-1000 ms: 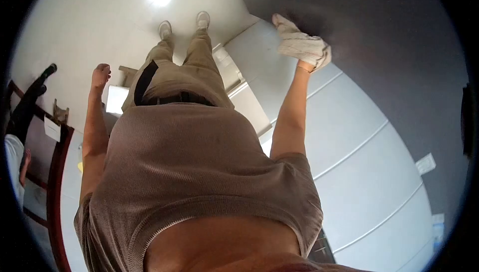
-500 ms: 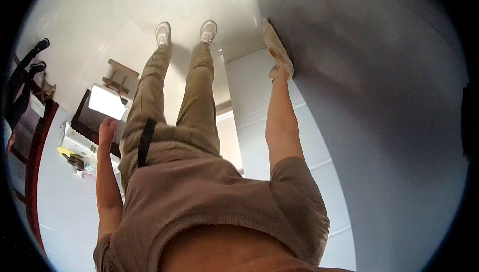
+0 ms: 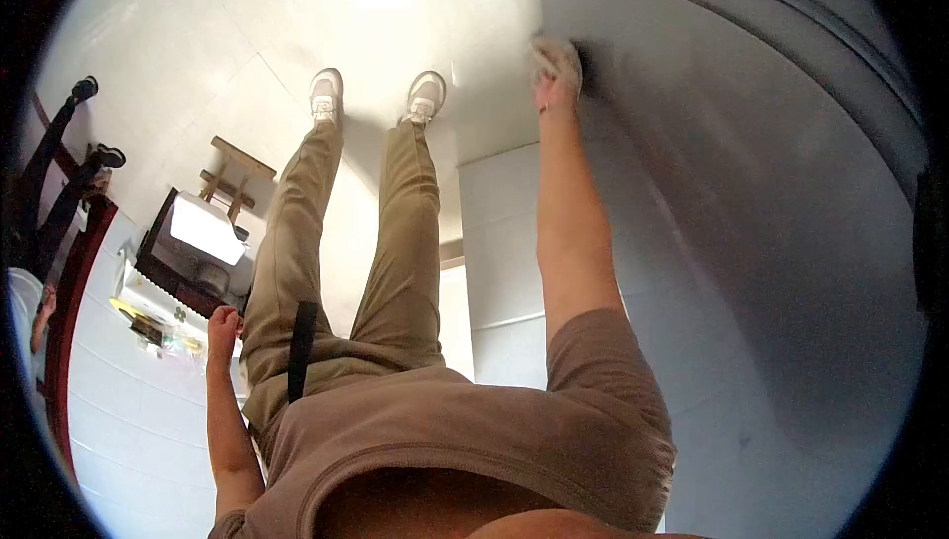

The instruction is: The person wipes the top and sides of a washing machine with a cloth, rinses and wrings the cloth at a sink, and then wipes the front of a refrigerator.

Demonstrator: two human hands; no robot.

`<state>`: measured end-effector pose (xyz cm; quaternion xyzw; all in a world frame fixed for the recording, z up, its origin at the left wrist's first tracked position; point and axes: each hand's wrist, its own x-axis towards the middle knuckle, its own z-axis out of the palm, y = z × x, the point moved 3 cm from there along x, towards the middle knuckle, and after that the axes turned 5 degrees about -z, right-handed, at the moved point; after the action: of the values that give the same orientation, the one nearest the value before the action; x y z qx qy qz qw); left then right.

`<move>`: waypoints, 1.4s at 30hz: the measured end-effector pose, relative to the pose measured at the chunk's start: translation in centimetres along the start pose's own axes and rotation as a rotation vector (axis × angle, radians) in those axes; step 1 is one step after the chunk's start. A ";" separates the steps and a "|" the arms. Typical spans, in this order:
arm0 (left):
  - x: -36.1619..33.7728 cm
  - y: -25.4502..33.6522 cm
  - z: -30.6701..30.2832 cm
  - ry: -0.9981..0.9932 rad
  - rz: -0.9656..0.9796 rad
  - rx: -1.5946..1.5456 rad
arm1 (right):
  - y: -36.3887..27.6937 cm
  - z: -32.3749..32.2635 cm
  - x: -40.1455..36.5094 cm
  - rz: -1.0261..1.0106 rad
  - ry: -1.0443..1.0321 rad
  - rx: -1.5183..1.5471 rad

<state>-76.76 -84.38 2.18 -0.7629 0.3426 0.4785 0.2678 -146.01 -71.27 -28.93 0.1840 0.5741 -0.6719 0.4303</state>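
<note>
My right arm stretches forward, and my right hand [image 3: 557, 96] is closed on a pale cloth [image 3: 560, 56]. The cloth is bunched and blurred, pressed against a smooth grey upright panel [image 3: 712, 143] on my right. Its fingertips are partly hidden by the cloth. My left hand [image 3: 224, 325] hangs low beside my left thigh, fingers curled into a loose fist with nothing showing in it. It is nearest to a white ridged-edge counter or shelf [image 3: 168, 287] holding small items.
A wooden stool [image 3: 237, 168] stands on the pale floor [image 3: 178, 64], left of my shoes. Beside it is a dark cabinet with a bright white box-like thing [image 3: 208, 227]. Another person [image 3: 59, 158] in dark trousers is at far left, by a red frame [image 3: 74, 321].
My right hand has slid forward along the grey panel, and the cloth went from spread to bunched. My left hand has drawn back towards my hip. The other person shows more at left.
</note>
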 end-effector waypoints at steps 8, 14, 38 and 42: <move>0.0 2.0 0.4 0.005 0.030 -0.091 | -11.4 14.4 -2.5 -0.124 -0.033 0.164; 2.5 0.9 0.5 -0.039 0.139 -0.053 | -22.0 17.9 -15.9 -0.435 -0.205 0.091; 16.8 9.0 -12.1 -0.101 0.539 -0.236 | -68.5 40.3 -66.8 -2.175 0.223 -0.606; 17.8 10.0 -13.5 -0.092 0.390 -0.277 | -68.7 47.8 -75.6 -2.001 0.834 -0.821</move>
<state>-71.70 -105.26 -9.52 -0.6893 0.4019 0.5976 0.0787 -145.93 -89.97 82.27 -0.2985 0.7353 -0.3621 -0.4889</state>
